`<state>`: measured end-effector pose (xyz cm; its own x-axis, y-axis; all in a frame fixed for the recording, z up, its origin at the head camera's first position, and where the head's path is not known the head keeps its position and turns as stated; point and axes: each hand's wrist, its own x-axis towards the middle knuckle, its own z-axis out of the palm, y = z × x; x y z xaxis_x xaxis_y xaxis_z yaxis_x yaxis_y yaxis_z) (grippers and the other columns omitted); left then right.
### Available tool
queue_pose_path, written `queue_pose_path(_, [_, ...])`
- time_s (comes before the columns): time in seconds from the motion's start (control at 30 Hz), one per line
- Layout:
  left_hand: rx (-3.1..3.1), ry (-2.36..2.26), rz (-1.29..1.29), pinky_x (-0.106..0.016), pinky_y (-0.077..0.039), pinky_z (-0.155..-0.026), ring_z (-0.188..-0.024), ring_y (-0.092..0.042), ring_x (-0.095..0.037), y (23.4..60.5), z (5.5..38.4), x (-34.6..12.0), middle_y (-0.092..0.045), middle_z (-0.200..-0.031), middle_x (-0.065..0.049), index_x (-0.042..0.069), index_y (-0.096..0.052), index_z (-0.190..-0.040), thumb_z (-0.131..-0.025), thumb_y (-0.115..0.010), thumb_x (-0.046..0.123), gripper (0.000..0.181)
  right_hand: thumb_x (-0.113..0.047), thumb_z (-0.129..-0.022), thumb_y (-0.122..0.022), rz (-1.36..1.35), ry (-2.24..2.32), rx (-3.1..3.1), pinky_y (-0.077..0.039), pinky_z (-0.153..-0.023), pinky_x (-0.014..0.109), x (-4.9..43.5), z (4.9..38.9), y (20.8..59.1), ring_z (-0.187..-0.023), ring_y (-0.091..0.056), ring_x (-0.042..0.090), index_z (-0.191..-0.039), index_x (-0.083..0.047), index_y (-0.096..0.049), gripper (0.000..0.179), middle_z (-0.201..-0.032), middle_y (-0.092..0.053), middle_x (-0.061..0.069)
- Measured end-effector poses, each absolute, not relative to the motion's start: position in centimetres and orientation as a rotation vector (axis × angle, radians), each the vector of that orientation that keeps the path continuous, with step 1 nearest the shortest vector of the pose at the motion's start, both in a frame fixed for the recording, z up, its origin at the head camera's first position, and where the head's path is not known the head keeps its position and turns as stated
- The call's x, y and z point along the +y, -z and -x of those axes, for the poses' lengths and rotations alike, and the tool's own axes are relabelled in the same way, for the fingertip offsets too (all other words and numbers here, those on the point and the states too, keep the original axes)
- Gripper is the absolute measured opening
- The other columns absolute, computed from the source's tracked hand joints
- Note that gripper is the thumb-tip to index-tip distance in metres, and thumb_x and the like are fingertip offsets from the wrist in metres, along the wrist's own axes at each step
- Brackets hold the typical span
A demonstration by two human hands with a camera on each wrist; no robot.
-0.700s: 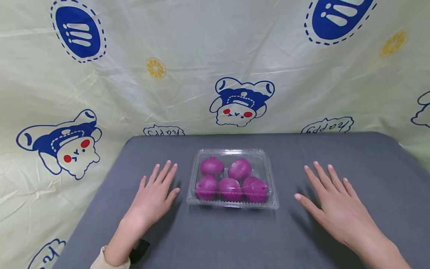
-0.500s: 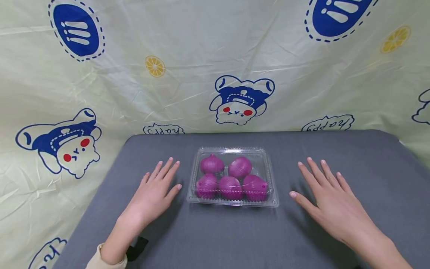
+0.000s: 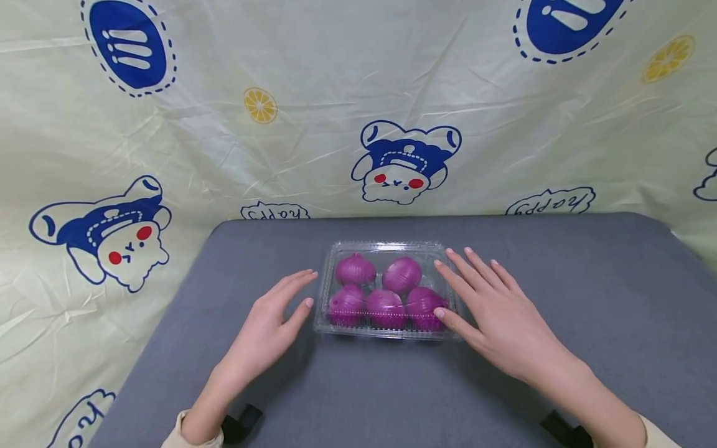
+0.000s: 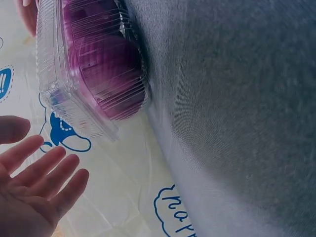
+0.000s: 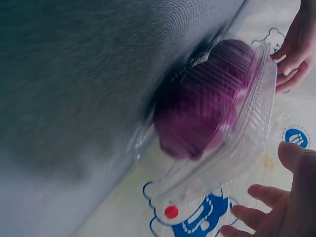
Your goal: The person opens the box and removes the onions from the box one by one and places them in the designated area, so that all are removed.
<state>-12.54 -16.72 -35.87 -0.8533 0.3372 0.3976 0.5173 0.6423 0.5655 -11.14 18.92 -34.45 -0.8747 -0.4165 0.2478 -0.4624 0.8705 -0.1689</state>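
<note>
A clear plastic clamshell box (image 3: pixel 386 335) lies closed on the grey table, with several purple onions (image 3: pixel 356 269) inside in two rows. My left hand (image 3: pixel 263 333) is just off the box's left side, fingers extended and thumb apart. On the other side, my right hand (image 3: pixel 501 320) has its fingers spread, and its fingertips overlap the box's right edge in the head view. In the left wrist view a gap shows between the left hand (image 4: pixel 37 185) and the box (image 4: pixel 57 74). The right wrist view shows the right hand (image 5: pixel 276 207) beside the box (image 5: pixel 259 118), apparently not touching it.
The grey cloth-covered table (image 3: pixel 392 398) ends at a pale printed curtain (image 3: pixel 313 155) hanging behind it. Dark straps (image 3: pixel 241 423) sit at both wrists.
My right hand has moved left, from well clear of the box to its right edge. The left hand has come slightly right, closer to the box. The box stays in place.
</note>
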Motion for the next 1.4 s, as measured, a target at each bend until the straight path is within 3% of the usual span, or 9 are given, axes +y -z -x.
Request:
queue_pose_path(0.2, [-2.529, 1.254, 0.615, -0.039, -0.050, -0.093, -0.115, -0.059, -0.012, 36.2, 12.9, -16.8, -0.061, -0.130, 0.003, 0.014, -0.064, -0.130, -0.093, -0.066, 0.005, 0.038, -0.050, -0.092, -0.063, -0.827, -0.410, -2.738, -0.011, -0.118, 0.050, 16.6, 12.1, 34.7, -0.148, -0.018, 0.027, -0.152, -0.022, -0.041, 0.070, -0.160, -0.028, 0.001])
queue_pose_path(0.43, [-2.506, 1.643, 0.387, -0.039, -0.048, -0.096, -0.111, -0.062, -0.019, 36.4, 13.2, -16.8, -0.066, -0.120, -0.001, 0.013, -0.067, -0.122, -0.095, -0.064, 0.004, 0.029, -0.045, -0.093, -0.065, -1.030, -0.462, -2.628, -0.025, -0.111, 0.057, 14.3, 12.9, 35.1, -0.145, -0.026, 0.025, -0.150, -0.022, -0.044, 0.065, -0.158, -0.033, 0.001])
queue_pose_path(0.77, [-2.469, 2.095, 0.086, -0.042, -0.048, -0.097, -0.120, -0.058, -0.025, 37.2, 13.7, -16.3, -0.059, -0.132, -0.012, 0.003, -0.063, -0.128, -0.094, -0.060, 0.001, 0.034, -0.044, -0.094, -0.065, -1.180, -0.493, -2.577, -0.028, -0.111, 0.055, 11.4, 13.6, 35.5, -0.144, -0.028, 0.023, -0.149, -0.020, -0.046, 0.063, -0.158, -0.033, 0.000])
queue_pose_path(1.0, [-2.316, 2.418, 0.020, -0.046, -0.046, -0.099, -0.119, -0.058, -0.028, 37.7, 13.8, -16.2, -0.053, -0.135, -0.018, -0.004, -0.050, -0.137, -0.095, -0.053, -0.004, 0.043, -0.041, -0.091, -0.069, -1.292, -0.532, -2.559, -0.027, -0.112, 0.054, 9.6, 14.0, 35.6, -0.144, -0.029, 0.022, -0.149, -0.021, -0.046, 0.066, -0.158, -0.033, 0.000])
queue_pose_path(1.23, [-2.248, 2.622, -0.149, -0.036, -0.051, -0.086, -0.099, -0.061, -0.020, 38.3, 14.0, -16.0, -0.060, -0.120, -0.015, -0.002, -0.046, -0.140, -0.095, -0.050, -0.006, 0.046, -0.040, -0.090, -0.071, -1.398, -0.538, -2.567, -0.028, -0.112, 0.052, 8.1, 15.0, 35.5, -0.144, -0.027, 0.020, -0.148, -0.023, -0.047, 0.064, -0.157, -0.034, -0.003])
queue_pose_path(1.4, [-2.191, 2.778, -0.074, -0.036, -0.052, -0.084, -0.091, -0.061, -0.018, 38.5, 14.2, -16.4, -0.063, -0.109, -0.010, -0.005, -0.040, -0.143, -0.094, -0.048, -0.008, 0.050, -0.041, -0.091, -0.070, -1.465, -0.523, -2.574, -0.027, -0.113, 0.051, 7.2, 15.6, 35.6, -0.146, -0.024, 0.019, -0.148, -0.025, -0.047, 0.063, -0.156, -0.036, -0.005])
